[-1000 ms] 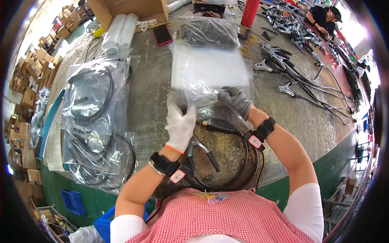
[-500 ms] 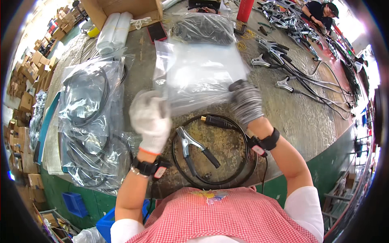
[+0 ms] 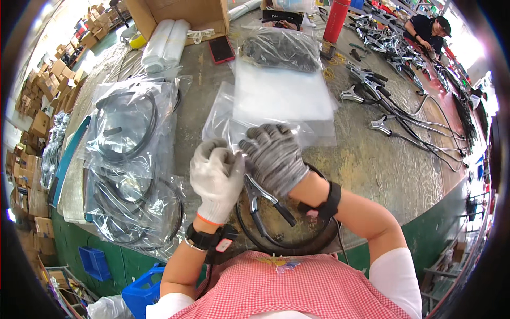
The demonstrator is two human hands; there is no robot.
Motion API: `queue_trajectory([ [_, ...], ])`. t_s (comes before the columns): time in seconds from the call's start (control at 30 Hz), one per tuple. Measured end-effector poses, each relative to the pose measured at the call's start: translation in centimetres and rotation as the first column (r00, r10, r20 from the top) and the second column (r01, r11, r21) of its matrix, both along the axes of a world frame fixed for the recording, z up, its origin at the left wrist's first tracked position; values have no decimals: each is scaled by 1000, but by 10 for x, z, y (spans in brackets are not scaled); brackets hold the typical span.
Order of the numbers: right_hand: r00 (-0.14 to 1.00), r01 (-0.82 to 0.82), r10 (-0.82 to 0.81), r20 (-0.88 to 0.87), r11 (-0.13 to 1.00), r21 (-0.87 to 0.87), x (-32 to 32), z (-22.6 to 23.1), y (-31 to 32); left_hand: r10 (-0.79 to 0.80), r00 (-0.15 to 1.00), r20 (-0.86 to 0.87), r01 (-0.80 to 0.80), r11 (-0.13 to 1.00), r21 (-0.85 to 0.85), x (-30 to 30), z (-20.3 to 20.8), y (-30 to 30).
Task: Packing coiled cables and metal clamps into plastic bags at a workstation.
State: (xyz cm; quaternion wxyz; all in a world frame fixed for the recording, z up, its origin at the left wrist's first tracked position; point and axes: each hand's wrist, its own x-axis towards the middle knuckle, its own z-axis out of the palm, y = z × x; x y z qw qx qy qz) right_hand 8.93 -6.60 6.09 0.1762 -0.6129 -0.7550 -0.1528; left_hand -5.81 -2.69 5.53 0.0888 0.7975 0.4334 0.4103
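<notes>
My left hand [image 3: 215, 178], in a white knit glove, and my right hand [image 3: 274, 158], in a grey striped glove, meet at the near edge of a clear plastic bag [image 3: 217, 118]. Both have their fingers bent and closed on that edge; the right thumb is hidden. The bag lies slanted, partly off a stack of clear plastic bags [image 3: 284, 98]. Just below my hands, a coiled black cable [image 3: 297, 245] rests on the table, with a silver clamp [image 3: 254, 192] with black handles inside the loop. My right hand covers the upper part of the coil.
Bagged black cables [image 3: 125, 127] lie at the left. A dark bagged bundle [image 3: 281, 49] sits behind the stack, near a phone [image 3: 221, 50], a cardboard box [image 3: 178, 16] and a red bottle [image 3: 336, 21]. Clamps with cables [image 3: 380, 125] spread at right; another person [image 3: 425, 34] works far right.
My right hand has moved left from the stack's right corner to beside my left hand. One bag now sits askew to the left. My hands now cover the coil's top.
</notes>
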Motion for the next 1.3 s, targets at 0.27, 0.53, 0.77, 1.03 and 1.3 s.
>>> queue_trajectory([
  [0.27, 898, 404, -411, -159, 911, -78, 81, -14, -8, 155, 918, 364, -61, 964, -258, -45, -22, 10],
  [0.53, 778, 258, -505, -374, 799, -543, 83, -54, -33, 416, 317, 852, 894, 169, -416, -34, -11, 2],
  [0.77, 483, -150, -458, -746, 796, -586, 96, -73, -106, 211, 660, 721, 747, -80, -660, -32, -26, -20],
  [1.03, 108, -501, -691, -715, 584, -639, 92, -60, -125, 288, 655, 698, 749, -133, -649, -33, -38, -54],
  [1.3, -325, -375, -668, -669, 741, -557, 81, -47, -101, -121, 847, 518, 523, 362, -771, -14, -11, -53],
])
